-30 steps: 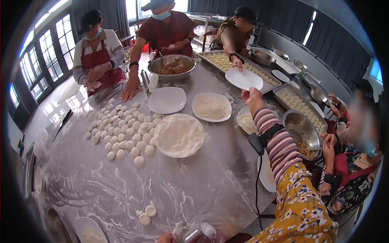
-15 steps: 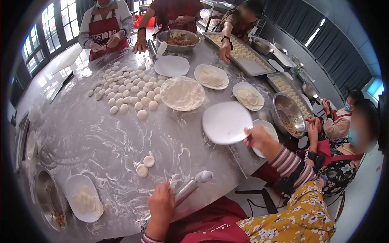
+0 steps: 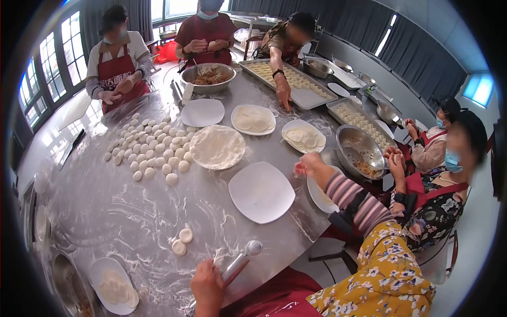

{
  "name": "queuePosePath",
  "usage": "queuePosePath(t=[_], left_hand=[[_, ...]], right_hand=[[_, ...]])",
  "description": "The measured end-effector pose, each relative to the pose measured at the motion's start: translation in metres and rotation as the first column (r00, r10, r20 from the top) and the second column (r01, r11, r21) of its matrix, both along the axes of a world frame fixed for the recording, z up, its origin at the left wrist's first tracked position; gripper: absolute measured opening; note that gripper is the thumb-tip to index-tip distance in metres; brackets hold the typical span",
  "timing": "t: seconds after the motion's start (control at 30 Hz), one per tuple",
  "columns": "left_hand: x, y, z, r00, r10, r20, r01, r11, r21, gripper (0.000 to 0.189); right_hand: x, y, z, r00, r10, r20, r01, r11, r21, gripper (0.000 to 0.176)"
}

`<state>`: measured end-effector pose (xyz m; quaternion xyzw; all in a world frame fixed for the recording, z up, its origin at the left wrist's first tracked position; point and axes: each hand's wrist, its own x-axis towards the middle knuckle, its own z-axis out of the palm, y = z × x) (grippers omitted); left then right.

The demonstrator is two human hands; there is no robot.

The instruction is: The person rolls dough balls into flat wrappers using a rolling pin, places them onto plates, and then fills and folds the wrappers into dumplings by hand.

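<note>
My left hand is wrapped round a metal rolling pin, low at the table's near edge. Two small dough pieces lie just beyond it. My right hand reaches out with loosely bent fingers and nothing visible in them. It is close to the plate of flat dough wrappers and above a partly covered plate. To its left, a bare white plate rests on the table, apart from the hand.
A floured plate stands beside many dough rounds. More wrappers lie on a plate and another. Bowls of filling and trays of dumplings stand farther off. A knife lies left. Co-workers surround the table.
My right hand has let go of the white plate, which now lies on the table, and has moved away toward the wrappers. My left hand keeps the rolling pin. The view has shifted.
</note>
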<state>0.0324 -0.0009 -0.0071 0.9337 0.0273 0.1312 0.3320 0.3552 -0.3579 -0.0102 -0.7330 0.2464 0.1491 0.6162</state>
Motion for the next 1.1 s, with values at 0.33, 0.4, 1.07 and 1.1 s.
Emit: queuePosePath(t=[0.33, 0.4, 1.07, 1.1], left_hand=[[-0.001, 0.005, -0.013, 0.999, -0.025, -0.027, 0.028, 0.995, 0.100, 0.020], [-0.001, 0.005, -0.012, 1.000, -0.026, -0.006, 0.026, 0.995, 0.094, 0.020], [-0.002, 0.002, -0.006, 0.999, 0.003, -0.043, -0.001, 0.998, 0.059, 0.015], [-0.004, 0.003, -0.009, 0.998, 0.004, -0.062, 0.001, 0.997, 0.076, 0.015]], right_hand=[[0.033, -0.012, -0.022, 0.661, -0.746, 0.082, 0.586, 0.581, 0.564, 0.052], [0.037, -0.017, -0.031, 0.597, -0.802, 0.026, 0.628, 0.487, 0.607, 0.044], [0.110, -0.042, -0.033, 0.584, -0.799, 0.143, 0.509, 0.497, 0.703, 0.028], [0.113, -0.043, -0.034, 0.570, -0.787, 0.235, 0.429, 0.529, 0.732, 0.030]])
